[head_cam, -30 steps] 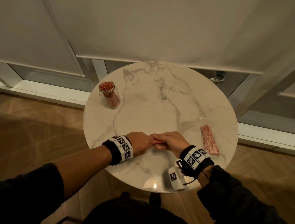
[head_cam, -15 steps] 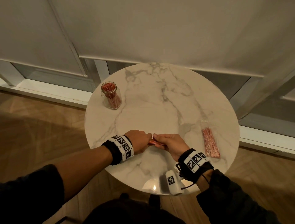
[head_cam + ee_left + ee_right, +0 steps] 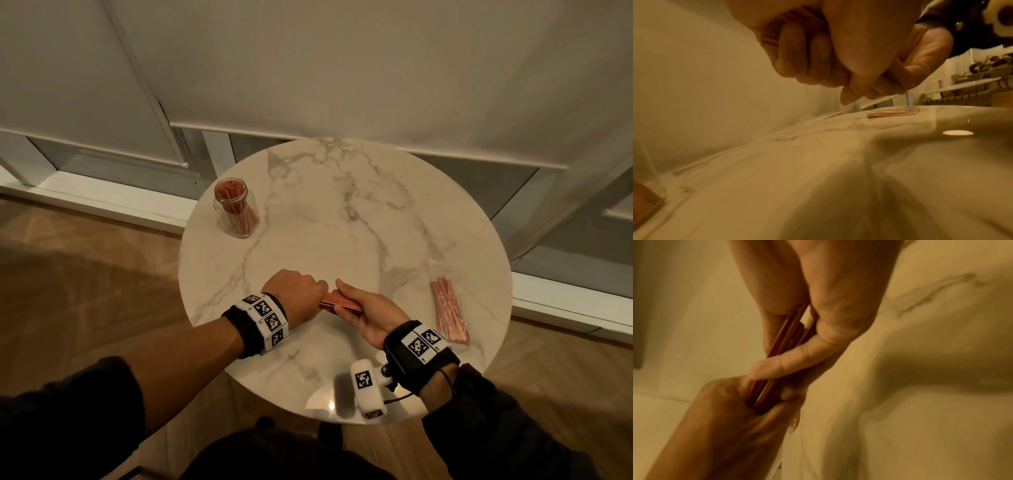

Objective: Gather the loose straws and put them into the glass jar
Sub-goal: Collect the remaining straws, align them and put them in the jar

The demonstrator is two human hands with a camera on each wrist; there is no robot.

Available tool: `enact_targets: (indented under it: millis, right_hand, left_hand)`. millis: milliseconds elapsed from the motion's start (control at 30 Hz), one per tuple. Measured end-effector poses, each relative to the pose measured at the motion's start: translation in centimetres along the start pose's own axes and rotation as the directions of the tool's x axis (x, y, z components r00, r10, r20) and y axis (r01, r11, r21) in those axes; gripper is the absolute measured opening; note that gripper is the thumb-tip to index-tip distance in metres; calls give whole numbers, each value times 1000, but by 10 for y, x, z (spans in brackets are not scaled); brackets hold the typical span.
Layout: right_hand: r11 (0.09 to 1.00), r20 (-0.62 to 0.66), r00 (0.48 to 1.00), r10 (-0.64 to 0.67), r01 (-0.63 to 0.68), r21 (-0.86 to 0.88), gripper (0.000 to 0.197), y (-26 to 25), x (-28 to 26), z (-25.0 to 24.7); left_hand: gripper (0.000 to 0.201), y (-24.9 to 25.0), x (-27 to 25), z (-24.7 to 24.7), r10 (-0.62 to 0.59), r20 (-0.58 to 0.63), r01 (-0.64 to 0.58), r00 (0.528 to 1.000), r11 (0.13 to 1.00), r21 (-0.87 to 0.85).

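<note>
A bundle of thin red straws (image 3: pixel 340 302) is held between both hands just above the near middle of the round marble table (image 3: pixel 342 219). My left hand (image 3: pixel 298 293) is fisted round the bundle's left end, and its curled fingers (image 3: pixel 807 53) wrap the straws (image 3: pixel 797 21). My right hand (image 3: pixel 363 308) grips the right part, with the thumb (image 3: pixel 789 363) pressed across the straws (image 3: pixel 783 340). The glass jar (image 3: pixel 236 207) stands upright at the table's far left, with several red straws inside.
A clear plastic packet of more red straws (image 3: pixel 448 310) lies flat near the table's right edge, also seen in the left wrist view as the packet (image 3: pixel 894 112). White roller blinds hang behind the table. Wooden floor surrounds it.
The right hand has rolled palm-up and lifted slightly with the bundle, so more of the straws shows between the hands. The left hand keeps its grip.
</note>
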State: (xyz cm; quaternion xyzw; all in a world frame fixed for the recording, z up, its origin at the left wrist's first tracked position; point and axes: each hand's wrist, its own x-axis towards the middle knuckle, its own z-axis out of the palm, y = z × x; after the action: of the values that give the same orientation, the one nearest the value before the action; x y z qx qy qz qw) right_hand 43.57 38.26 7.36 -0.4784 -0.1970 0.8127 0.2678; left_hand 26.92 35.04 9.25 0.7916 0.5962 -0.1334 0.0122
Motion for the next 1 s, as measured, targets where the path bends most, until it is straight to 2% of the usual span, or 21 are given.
enact_targets:
  millis: [100,233,400,467,533,567,633,667,733,800,867,933,1000]
  right_hand:
    - [1000,45,999,16,-15,-17,29,-1,-3,3]
    - [987,-4,996,-90,88,-136,29,-3,-5,10]
    - [996,-25,996,-86,85,-39,26,-9,-2,1]
    - [995,-47,995,-93,91,-41,24,-14,-2,-4]
    - [993,-73,991,-109,106,-48,23,-19,-1,-10]
    - [992,-84,990,-118,114,-49,22,-20,-1,-14]
    - [991,-92,987,-131,126,-51,21,-24,1,-20]
    - [990,-90,987,-135,131,-55,20,-25,1,-21]
    - [988,-72,987,-141,136,-67,19,-26,3,-19]
    - [986,-54,988,-147,141,-93,19,-25,4,-14]
    - [980,-45,986,-161,155,-124,22,-25,6,-10]
    - [977,-38,984,-175,168,-133,24,-27,8,-11]
    - [971,-24,981,-194,189,-143,25,-30,10,-15]
  left_hand:
    - [22,2,0,-2,-30,43,29,999,999,19]
    - [24,8,2,-2,-64,45,65,997,998,-15]
    - [26,9,7,-5,-80,-81,62,994,977,-203]
    - [38,0,7,-4,-112,-104,67,988,929,-363]
    - [62,-13,6,-1,-155,-23,111,988,795,-596]
    - [75,-20,5,-1,-165,47,146,985,664,-734]
    - [93,-28,3,-1,-153,180,219,972,297,-929]
    - [97,-28,2,-2,-143,226,245,963,128,-961]
    - [101,-22,5,-6,-135,278,266,951,-99,-959]
    - [102,-9,10,-8,-121,308,277,944,-222,-935]
    - [97,1,15,-8,-120,305,270,945,-241,-932]
    - [82,4,19,-7,-171,302,257,938,-240,-936]
    - [57,3,19,-7,-242,315,241,918,-291,-926]
